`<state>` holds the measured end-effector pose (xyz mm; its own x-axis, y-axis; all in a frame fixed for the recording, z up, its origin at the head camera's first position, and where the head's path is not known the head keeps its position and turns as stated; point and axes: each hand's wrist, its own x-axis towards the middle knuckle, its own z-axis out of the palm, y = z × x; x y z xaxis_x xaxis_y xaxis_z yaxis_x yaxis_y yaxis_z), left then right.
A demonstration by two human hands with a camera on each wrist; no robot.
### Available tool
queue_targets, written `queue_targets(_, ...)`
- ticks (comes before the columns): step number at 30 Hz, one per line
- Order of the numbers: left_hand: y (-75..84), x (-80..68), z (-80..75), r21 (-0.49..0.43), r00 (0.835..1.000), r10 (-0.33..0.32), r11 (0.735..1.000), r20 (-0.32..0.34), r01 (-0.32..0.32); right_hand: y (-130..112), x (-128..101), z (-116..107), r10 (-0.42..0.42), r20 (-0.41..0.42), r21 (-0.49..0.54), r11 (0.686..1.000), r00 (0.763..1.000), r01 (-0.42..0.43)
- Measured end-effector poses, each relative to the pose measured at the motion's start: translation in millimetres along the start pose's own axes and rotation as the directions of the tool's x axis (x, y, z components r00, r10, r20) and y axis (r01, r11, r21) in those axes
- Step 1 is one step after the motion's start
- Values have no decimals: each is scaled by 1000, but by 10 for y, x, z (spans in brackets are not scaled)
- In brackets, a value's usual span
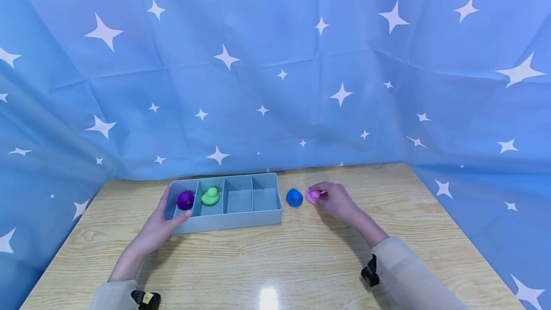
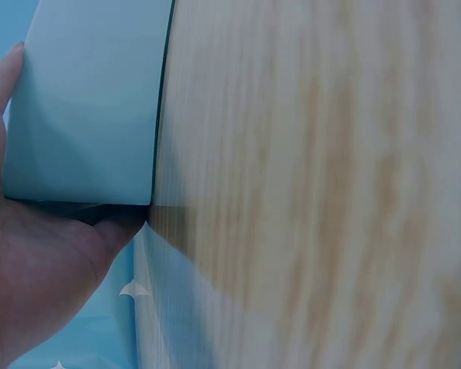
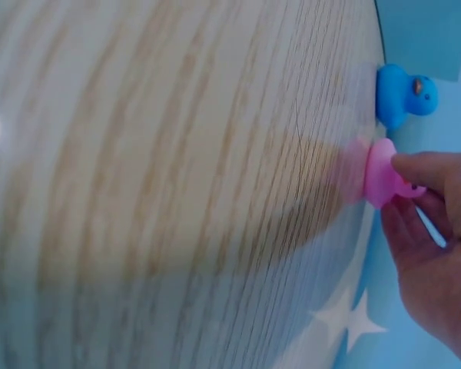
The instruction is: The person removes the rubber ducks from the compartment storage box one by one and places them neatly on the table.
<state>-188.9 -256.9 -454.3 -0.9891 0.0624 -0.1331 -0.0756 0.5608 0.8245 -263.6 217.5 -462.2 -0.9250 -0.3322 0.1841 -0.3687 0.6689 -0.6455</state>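
Note:
A light blue tray (image 1: 232,221) with several compartments sits on the wooden table (image 1: 275,262). A purple duck (image 1: 185,200) is in its leftmost compartment and a green duck (image 1: 211,196) in the one beside it. My left hand (image 1: 161,226) rests with straight fingers against the tray's left end (image 2: 84,108). To the right of the tray stands a blue duck (image 1: 294,197) (image 3: 403,94). My right hand (image 1: 333,199) pinches a pink duck (image 1: 313,196) (image 3: 380,173) just right of the blue one, on the table.
The tray's two right compartments (image 1: 251,200) hold nothing. A blue star-patterned cloth (image 1: 275,71) hangs behind the table and along both sides. Bare wood runs from the tray to the near edge.

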Motion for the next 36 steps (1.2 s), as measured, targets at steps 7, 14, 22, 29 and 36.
queue_targets(7, -1, -3, 3, -3, 1000, 1, 1000, 2, -1, -9, 6, -13, 27, 16, 22, 999, 1000, -27)
queue_targets(14, 4, 3, 6, -7, 1000, 0, 1000, 5, 0, -143, 52, -95, 82, 17, 53, 995, 997, -82)
queue_targets(22, 11, -7, -6, -12, 1000, 15, 1000, -1, -15, -442, 147, -169, -46, -68, 70, 996, 997, 50)
queue_targets(29, 10, -12, -7, -13, 1000, 24, 1000, -5, -24, -734, 183, -87, -64, -45, 136, 988, 997, 70)
queue_targets(36, 27, -14, -8, -9, 1000, 21, 1000, -2, -21, -950, 236, 60, -124, -26, 178, 976, 992, 127)
